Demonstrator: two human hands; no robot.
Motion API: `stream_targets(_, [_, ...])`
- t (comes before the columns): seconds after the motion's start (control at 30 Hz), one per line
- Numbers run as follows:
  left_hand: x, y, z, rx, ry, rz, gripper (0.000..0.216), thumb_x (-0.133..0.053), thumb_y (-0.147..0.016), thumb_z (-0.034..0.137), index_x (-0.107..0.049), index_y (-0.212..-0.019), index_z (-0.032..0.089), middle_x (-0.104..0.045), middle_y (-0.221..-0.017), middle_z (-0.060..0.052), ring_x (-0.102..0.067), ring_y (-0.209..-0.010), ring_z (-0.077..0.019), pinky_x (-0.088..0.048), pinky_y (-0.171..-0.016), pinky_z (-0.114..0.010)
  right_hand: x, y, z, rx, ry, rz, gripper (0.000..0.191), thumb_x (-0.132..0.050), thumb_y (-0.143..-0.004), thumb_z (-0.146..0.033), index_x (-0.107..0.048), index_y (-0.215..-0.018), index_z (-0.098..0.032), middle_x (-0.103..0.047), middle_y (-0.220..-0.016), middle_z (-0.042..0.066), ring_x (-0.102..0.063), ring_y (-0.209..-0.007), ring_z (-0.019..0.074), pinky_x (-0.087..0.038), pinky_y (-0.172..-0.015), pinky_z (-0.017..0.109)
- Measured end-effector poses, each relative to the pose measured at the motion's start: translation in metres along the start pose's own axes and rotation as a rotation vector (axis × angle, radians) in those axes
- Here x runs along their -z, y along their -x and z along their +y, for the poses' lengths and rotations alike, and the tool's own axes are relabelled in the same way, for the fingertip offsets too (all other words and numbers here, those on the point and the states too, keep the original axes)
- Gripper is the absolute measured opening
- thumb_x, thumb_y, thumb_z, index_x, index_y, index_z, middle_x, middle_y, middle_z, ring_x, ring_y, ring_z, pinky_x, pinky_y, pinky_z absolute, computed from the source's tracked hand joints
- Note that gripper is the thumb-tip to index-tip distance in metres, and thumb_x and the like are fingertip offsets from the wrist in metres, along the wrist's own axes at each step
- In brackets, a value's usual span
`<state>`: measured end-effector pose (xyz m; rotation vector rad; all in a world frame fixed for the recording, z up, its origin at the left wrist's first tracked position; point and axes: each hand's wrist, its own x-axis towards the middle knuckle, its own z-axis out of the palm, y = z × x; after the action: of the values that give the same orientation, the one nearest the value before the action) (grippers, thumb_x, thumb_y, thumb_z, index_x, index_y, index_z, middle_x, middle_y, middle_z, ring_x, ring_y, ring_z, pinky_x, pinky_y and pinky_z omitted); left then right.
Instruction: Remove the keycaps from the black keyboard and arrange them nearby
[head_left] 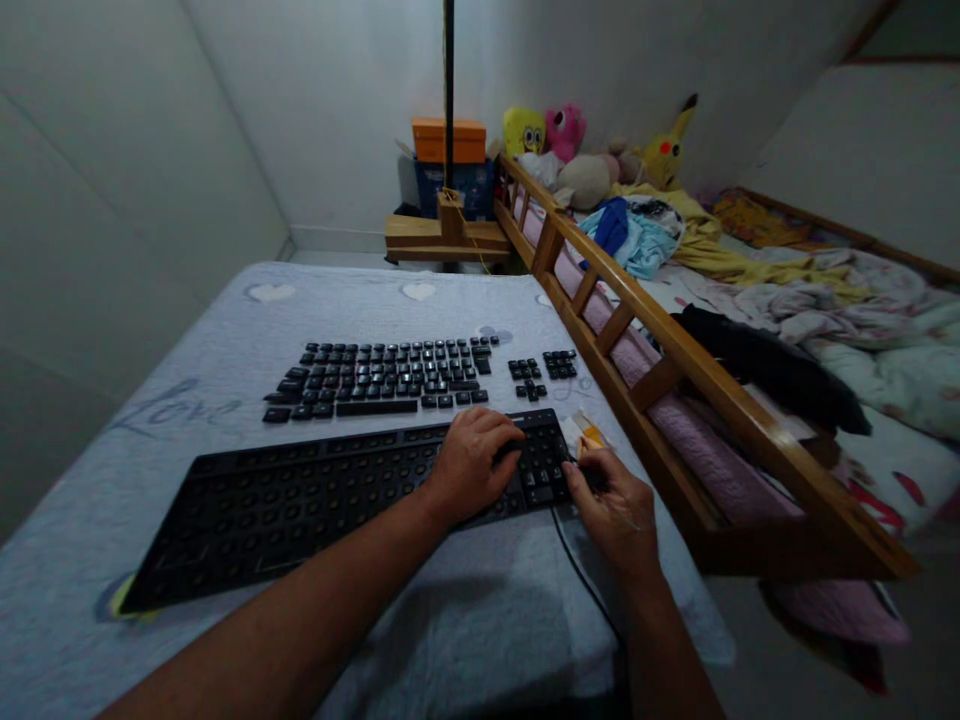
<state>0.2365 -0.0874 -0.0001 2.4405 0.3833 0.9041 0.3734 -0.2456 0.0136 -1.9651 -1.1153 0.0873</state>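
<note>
A black keyboard base point(300, 500) with most keycaps removed lies across a grey-blue cloth. Beyond it the removed black keycaps point(382, 378) are laid out in keyboard order, with smaller groups point(541, 366) to their right. My left hand point(472, 465) rests curled on the keyboard's right part, next to the remaining number-pad keys point(544, 470). My right hand point(611, 505) pinches at the keyboard's right edge; what is between its fingers is hidden. A small yellow and white object point(589, 432) lies just beyond that hand.
The keyboard's black cable point(581, 575) runs toward me off the cloth. A wooden bed rail point(645, 330) borders the right side, with rumpled bedding, clothes and plush toys point(566, 130) behind it. An orange box point(448, 140) and a dark pole point(448, 90) stand at the far end.
</note>
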Motion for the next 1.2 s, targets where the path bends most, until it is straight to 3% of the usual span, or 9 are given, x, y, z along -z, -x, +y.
stream_targets(0.77, [0.000, 0.000, 0.000, 0.000, 0.003, 0.001, 0.015, -0.063, -0.082, 0.013, -0.067, -0.095, 0.018, -0.069, -0.096, -0.005, -0.058, -0.094, -0.0226, -0.046, -0.086, -0.041, 0.002, -0.009, -0.007, -0.036, 0.012, -0.119, 0.020, -0.057, -0.089, -0.034, -0.054, -0.075, -0.020, -0.056, -0.070, -0.002, -0.054, -0.065, 0.0139, -0.039, -0.063, 0.025])
stream_targets(0.97, [0.001, 0.000, 0.000, -0.003, -0.002, 0.005, 0.015, -0.063, -0.082, 0.014, -0.067, -0.095, 0.018, -0.070, -0.096, -0.006, -0.058, -0.094, -0.0230, -0.046, -0.085, -0.041, 0.002, -0.015, -0.008, -0.053, 0.041, -0.097, 0.020, -0.057, -0.088, -0.032, -0.052, -0.072, -0.021, -0.055, -0.067, -0.002, -0.053, -0.062, 0.0139, -0.038, -0.063, 0.026])
stream_targets(1.2, [0.000, 0.001, 0.000, 0.008, 0.001, -0.004, 0.014, -0.063, -0.082, 0.014, -0.068, -0.095, 0.018, -0.070, -0.097, -0.006, -0.058, -0.094, -0.0233, -0.045, -0.086, -0.041, -0.005, -0.011, -0.015, 0.062, 0.182, -0.090, 0.018, -0.053, -0.089, -0.027, -0.048, -0.073, -0.021, -0.057, -0.071, 0.000, -0.054, -0.068, 0.0159, -0.036, -0.065, 0.027])
